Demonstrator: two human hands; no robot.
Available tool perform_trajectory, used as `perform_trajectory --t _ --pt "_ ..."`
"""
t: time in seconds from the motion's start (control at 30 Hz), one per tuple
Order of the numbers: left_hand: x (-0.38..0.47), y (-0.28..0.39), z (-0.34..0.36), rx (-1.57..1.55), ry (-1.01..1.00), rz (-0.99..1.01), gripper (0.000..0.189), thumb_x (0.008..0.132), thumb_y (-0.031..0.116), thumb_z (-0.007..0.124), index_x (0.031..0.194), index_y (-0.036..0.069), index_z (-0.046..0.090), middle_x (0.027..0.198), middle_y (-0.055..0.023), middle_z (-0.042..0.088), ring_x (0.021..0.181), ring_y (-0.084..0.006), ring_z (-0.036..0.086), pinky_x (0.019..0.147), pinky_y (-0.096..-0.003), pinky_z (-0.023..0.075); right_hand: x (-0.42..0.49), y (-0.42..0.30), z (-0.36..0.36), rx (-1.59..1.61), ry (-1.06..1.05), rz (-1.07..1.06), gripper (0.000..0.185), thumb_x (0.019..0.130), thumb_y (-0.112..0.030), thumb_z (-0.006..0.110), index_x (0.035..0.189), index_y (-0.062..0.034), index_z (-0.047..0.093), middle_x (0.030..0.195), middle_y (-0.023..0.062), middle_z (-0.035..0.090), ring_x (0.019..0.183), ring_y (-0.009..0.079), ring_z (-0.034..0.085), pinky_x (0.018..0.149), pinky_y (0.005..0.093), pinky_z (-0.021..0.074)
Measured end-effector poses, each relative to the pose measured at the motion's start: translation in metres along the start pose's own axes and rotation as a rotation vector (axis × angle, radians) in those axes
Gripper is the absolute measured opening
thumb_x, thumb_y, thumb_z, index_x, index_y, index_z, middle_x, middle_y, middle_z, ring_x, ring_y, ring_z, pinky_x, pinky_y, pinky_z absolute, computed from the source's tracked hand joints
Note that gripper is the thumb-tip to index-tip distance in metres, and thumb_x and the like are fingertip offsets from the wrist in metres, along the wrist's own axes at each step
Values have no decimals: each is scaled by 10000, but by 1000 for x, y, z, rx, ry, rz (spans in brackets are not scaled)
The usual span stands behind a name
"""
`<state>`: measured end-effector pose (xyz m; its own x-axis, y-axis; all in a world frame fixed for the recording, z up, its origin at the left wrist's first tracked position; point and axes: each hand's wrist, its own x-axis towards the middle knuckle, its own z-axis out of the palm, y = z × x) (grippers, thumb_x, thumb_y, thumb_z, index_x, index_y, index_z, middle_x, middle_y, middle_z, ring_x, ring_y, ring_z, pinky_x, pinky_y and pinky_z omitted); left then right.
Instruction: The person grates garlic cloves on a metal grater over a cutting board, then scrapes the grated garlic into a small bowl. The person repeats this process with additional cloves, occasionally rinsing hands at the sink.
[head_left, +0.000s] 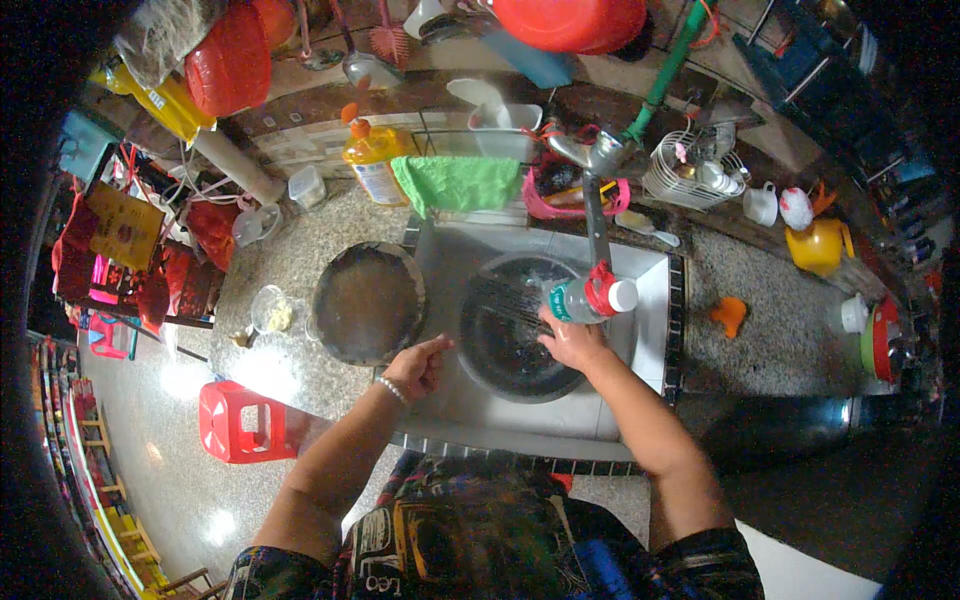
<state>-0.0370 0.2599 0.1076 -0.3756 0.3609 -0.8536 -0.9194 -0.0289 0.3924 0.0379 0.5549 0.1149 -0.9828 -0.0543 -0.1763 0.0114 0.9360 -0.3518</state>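
Observation:
A dark round basin stands in the tiled sink. My right hand is over the basin's right side, fingers apart, just below a plastic bottle tied with red string at the faucet's end. Streaks of water fall from the bottle towards the basin's middle. My left hand, with a beaded bracelet, is over the sink's left side between the basin and a dark round pan; its fingers are curled, and whether anything is in them cannot be told.
Behind the sink are a green cloth, a yellow detergent bottle, a pink basket and a brush. A small clear bowl is left of the pan. An orange item lies on the right counter. A red stool stands at lower left.

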Motion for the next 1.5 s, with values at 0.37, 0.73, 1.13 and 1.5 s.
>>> perform_trajectory --t 0.37,0.73,1.13,1.5 --pt "72 -4 49 -138 -224 67 242 955 312 537 917 97 642 713 -16 612 606 -155 563 564 -297 479 -69 37 -27 -129 48 36 363 794 -261 671 1119 -166 541 958 106 611 941 324 621 753 481 501" --pt "200 -41 160 359 -163 525 260 812 257 637 943 37 674 909 -126 695 787 -283 682 655 -389 548 -164 21 -18 219 -41 253 399 753 -204 726 1097 -75 568 978 210 642 875 384 629 763 459 492" --pt "66 13 99 2146 268 584 398 866 391 531 1198 203 646 1469 -106 363 1409 -345 202 1055 -682 90 -187 1 27 342 -137 275 432 786 -236 724 1113 7 582 997 244 659 878 356 665 752 462 530" --pt "39 63 -79 1547 890 957 240 849 281 537 1037 179 645 1033 -48 600 1041 -257 550 886 -505 383 -91 -105 33 431 245 -24 379 765 -214 683 1118 -111 588 988 151 657 845 373 639 722 442 515"
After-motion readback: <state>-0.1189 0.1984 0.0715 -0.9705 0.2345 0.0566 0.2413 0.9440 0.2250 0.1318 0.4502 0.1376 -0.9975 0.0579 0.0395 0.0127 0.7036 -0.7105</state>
